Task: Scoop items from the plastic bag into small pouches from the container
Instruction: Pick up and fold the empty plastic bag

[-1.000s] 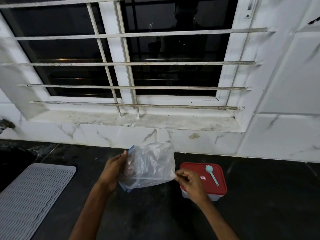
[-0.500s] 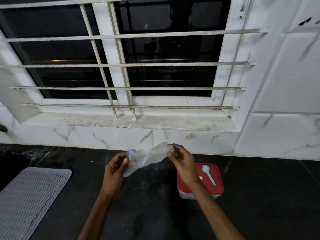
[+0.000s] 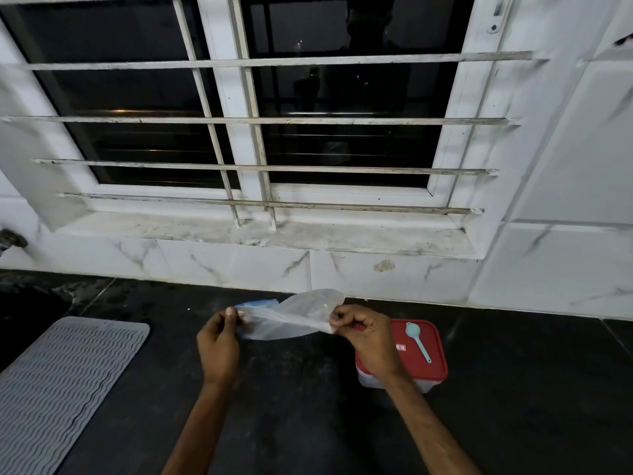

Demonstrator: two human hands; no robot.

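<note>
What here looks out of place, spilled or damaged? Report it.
Nothing spilled or broken. Both hands, left and right, hold the plastic bag above the counter. The blue scoop lies loose on the closed red lid. The windowsill looks grimy.

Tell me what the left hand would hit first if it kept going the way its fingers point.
Probably the plastic bag the left hand already pinches; beyond it, the tiled wall, though depth is unclear.

One plastic bag (image 3: 291,318), one container (image 3: 416,359), one scoop (image 3: 417,340), one mat (image 3: 58,382)

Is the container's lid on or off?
On: the red lid covers the container, with the spoon lying on top.
</note>
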